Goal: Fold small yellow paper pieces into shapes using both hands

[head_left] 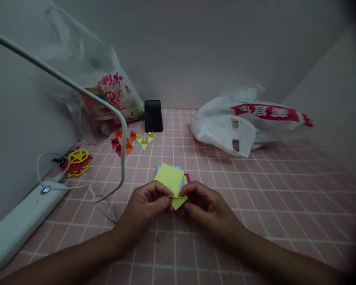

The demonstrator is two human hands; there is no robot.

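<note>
A yellow sheet of paper point(169, 176) is held in front of me, its near corner pointing towards me with a crease across it. My left hand point(150, 200) pinches it from the left between thumb and forefinger. From the right, my right hand point(207, 204) pinches the same paper close to that crease. Behind the sheet, partly hidden, lie blue paper point(178, 168) and several coloured sheets with a red one point(187, 177) at their edge. Farther back on the left are folded paper pieces in red point(116, 145), orange point(128, 147) and yellow point(144, 141).
A white cable point(124, 138) arches across the left side to a white power strip point(26, 217). Yellow and red cut-outs point(78, 158) lie beside it. At the back stand a clear plastic bag point(106, 95), a black phone point(153, 115) and a white plastic bag point(219, 122).
</note>
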